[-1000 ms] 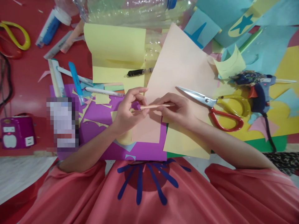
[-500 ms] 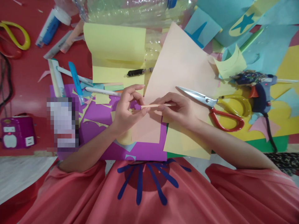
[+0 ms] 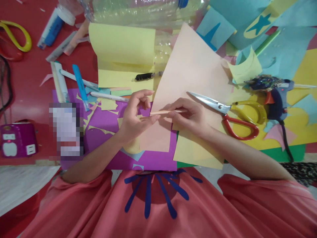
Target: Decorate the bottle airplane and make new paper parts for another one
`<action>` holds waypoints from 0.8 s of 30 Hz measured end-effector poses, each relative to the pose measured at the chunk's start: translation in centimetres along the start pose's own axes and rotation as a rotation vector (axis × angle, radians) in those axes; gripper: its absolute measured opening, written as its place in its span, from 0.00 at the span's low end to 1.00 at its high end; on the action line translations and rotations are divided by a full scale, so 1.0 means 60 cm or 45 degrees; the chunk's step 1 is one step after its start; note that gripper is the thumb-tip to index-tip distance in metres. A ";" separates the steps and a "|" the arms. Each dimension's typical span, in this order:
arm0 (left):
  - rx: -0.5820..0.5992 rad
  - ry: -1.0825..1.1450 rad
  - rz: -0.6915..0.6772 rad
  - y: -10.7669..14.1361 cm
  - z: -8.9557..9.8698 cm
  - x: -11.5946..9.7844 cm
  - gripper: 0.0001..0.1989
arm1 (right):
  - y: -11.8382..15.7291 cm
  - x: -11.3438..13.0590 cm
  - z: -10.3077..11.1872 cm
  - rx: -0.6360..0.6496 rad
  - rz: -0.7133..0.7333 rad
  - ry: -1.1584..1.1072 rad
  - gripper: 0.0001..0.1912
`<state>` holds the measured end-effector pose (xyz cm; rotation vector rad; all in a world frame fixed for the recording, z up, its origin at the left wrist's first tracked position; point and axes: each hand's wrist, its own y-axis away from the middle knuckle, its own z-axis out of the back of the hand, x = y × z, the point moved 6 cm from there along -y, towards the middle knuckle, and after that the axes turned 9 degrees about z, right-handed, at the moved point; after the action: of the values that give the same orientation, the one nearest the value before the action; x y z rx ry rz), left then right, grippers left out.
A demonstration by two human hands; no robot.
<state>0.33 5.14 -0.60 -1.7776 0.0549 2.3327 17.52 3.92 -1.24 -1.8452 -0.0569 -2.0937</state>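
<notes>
A narrow peach paper strip [image 3: 162, 112], folded or rolled, lies nearly level between my hands. My right hand [image 3: 189, 115] pinches it between thumb and fingers, and its right end runs under the palm. My left hand [image 3: 136, 114] has its thumb tip against the strip's left part, while the curled fingers stand apart from the thumb above it. Below lies a large peach sheet [image 3: 195, 62]. Scissors [image 3: 223, 108] with one yellow and one red handle rest beside my right hand, blades partly over that sheet.
Purple paper [image 3: 148, 162] and yellow scraps lie near my left hand. A glue gun [image 3: 277, 96] is at right. A black pen [image 3: 145, 76], a yellow sheet [image 3: 123, 43] and clear plastic bottles [image 3: 133, 11] lie farther back. At left are a pixelated object [image 3: 66, 132] and a purple box [image 3: 18, 140].
My left fingers have lifted slightly away from the strip's left end, while the thumb stays against it. My right hand and the strip look almost unmoved.
</notes>
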 end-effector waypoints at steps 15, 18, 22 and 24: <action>0.101 -0.110 -0.066 -0.003 0.001 -0.020 0.06 | 0.001 0.002 0.001 0.010 0.016 0.037 0.07; 0.112 -0.127 -0.043 -0.003 -0.001 -0.017 0.07 | 0.001 0.002 0.002 0.001 0.013 0.048 0.06; 0.178 -0.139 -0.091 0.000 -0.008 -0.023 0.04 | -0.001 0.009 0.000 0.024 0.097 0.087 0.07; 0.208 -0.152 -0.094 0.001 -0.011 -0.025 0.05 | -0.001 0.011 -0.003 0.048 0.130 0.099 0.08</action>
<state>1.33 4.76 0.65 -1.5361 0.1540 2.3050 17.30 3.80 -0.62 -1.7066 0.0163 -2.0778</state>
